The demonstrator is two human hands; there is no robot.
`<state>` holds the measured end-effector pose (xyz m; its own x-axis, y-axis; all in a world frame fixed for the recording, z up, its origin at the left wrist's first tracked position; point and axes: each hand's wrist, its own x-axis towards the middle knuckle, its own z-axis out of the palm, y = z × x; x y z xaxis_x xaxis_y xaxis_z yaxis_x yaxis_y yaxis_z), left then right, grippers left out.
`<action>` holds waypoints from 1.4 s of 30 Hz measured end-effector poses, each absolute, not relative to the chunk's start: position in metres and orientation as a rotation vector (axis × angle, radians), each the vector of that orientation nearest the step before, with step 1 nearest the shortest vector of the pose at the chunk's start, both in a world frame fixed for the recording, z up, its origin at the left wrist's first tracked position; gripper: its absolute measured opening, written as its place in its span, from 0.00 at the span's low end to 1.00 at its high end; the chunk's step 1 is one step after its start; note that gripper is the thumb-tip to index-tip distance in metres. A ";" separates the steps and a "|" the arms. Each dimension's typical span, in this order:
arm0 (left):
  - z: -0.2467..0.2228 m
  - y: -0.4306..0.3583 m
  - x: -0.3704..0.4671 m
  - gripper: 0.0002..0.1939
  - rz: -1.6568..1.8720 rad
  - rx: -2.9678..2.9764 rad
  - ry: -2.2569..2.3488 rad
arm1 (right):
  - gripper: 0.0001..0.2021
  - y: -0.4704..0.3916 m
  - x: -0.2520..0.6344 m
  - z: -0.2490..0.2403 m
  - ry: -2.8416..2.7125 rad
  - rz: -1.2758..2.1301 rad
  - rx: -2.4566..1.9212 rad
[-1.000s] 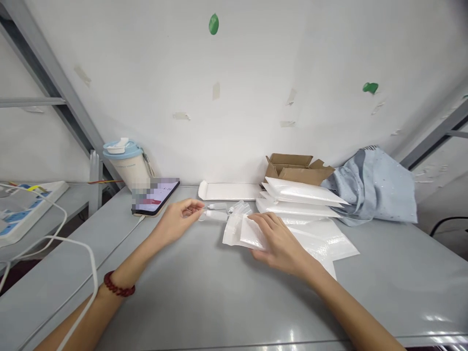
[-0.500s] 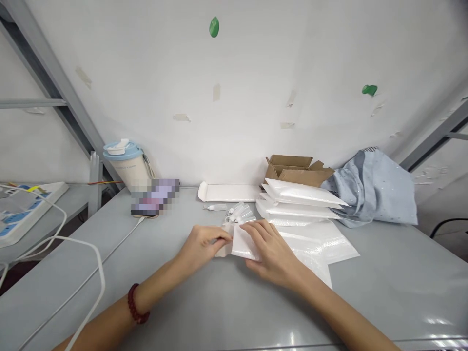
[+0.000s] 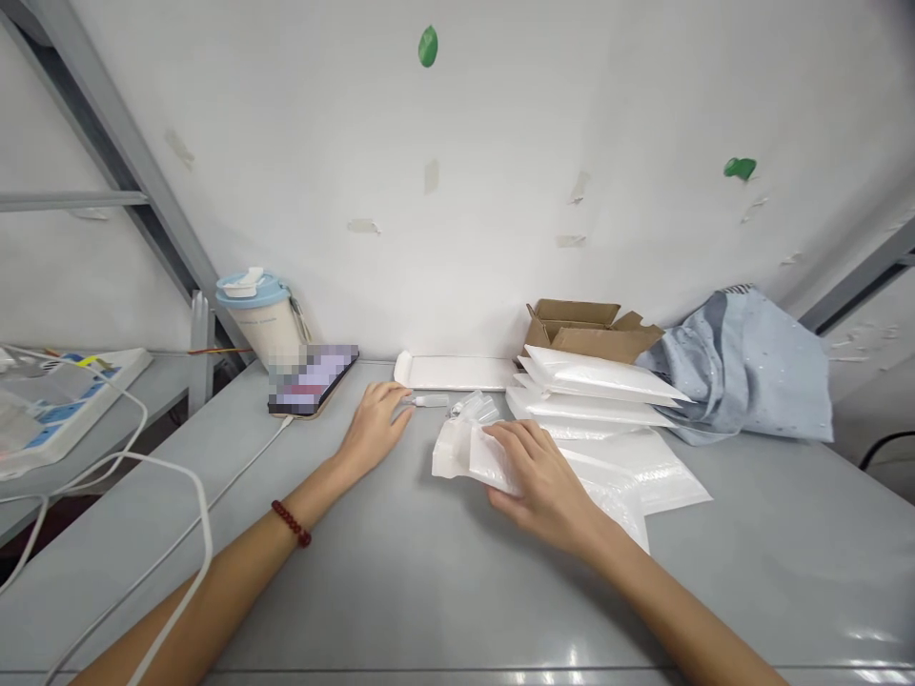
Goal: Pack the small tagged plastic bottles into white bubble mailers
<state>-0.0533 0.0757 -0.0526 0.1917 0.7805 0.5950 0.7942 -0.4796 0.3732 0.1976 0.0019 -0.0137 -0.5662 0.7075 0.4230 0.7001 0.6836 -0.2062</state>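
My right hand (image 3: 539,486) is closed round a white bubble envelope (image 3: 493,460), whose open flap points left. My left hand (image 3: 375,424) reaches to the left end of a small clear tube (image 3: 430,401), with thumb and fingertips on either side of that end; whether they press on it is too small to tell. Several more clear tubes (image 3: 477,408) lie in a heap just behind the held envelope. Flat white bubble envelopes (image 3: 661,472) spread out to the right, partly beneath my right forearm.
A stack of padded envelopes (image 3: 600,379) stands before an open cardboard box (image 3: 579,324). Blue-grey cloth (image 3: 750,372) lies right of it. A long white envelope (image 3: 461,373) rests by the wall. At left are a cup (image 3: 263,324), a phone (image 3: 315,381) with its cable, and a power strip (image 3: 78,405).
My left hand has let go of the envelope's flap and moved left and away from me to the single tube. My right hand still holds the envelope, its flap now in full view.
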 end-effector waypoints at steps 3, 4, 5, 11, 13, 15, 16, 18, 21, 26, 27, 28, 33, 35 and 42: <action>-0.062 0.087 -0.059 0.11 -1.053 -2.463 -1.634 | 0.27 0.002 0.197 -0.014 -2.423 0.024 -1.115; -0.064 0.088 -0.059 0.11 -1.019 -2.477 -1.647 | 0.27 0.002 0.197 -0.014 -2.424 0.026 -1.125; -0.065 0.089 -0.060 0.11 -0.991 -2.487 -1.659 | 0.27 0.002 0.197 -0.014 -2.424 0.028 -1.135; -0.053 0.079 -0.059 0.13 -0.968 -2.493 -1.711 | 0.27 0.004 0.201 -0.014 -2.405 0.009 -1.155; -0.040 0.071 -0.058 0.14 -0.997 -2.491 -1.722 | 0.26 0.005 0.202 -0.013 -2.392 -0.004 -1.165; -0.025 0.060 -0.060 0.14 -1.051 -2.523 -1.729 | 0.25 0.005 0.203 -0.012 -2.388 -0.011 -1.168; -0.017 0.055 -0.060 0.14 -1.139 -2.579 -1.745 | 0.25 0.005 0.203 -0.012 -2.386 -0.014 -1.169; -0.005 0.046 -0.062 0.12 -1.210 -2.756 -1.669 | 0.25 0.005 0.203 -0.011 -2.382 -0.019 -1.171; 0.002 0.038 -0.060 0.11 -1.089 -2.952 -1.525 | 0.26 0.005 0.202 -0.011 -2.394 -0.008 -1.177; -0.011 0.028 -0.037 0.10 -0.985 -3.057 -1.270 | 0.27 0.000 0.199 -0.010 -2.442 0.034 -1.119; -0.014 0.026 -0.031 0.10 -1.010 -3.070 -1.237 | 0.26 -0.001 0.199 -0.010 -2.443 0.032 -1.105; -0.016 0.023 -0.025 0.10 -1.042 -3.085 -1.197 | 0.26 -0.002 0.198 -0.010 -2.443 0.029 -1.091; -0.020 0.013 -0.010 0.12 -1.173 -3.110 -1.077 | 0.26 -0.004 0.197 -0.011 -2.451 0.018 -1.041; -0.019 0.012 -0.010 0.12 -1.180 -3.098 -1.099 | 0.25 -0.004 0.197 -0.010 -2.447 0.012 -1.016; -0.018 0.004 -0.008 0.19 -1.007 -3.141 -1.027 | 0.25 -0.008 0.192 -0.008 -2.454 -0.009 -0.953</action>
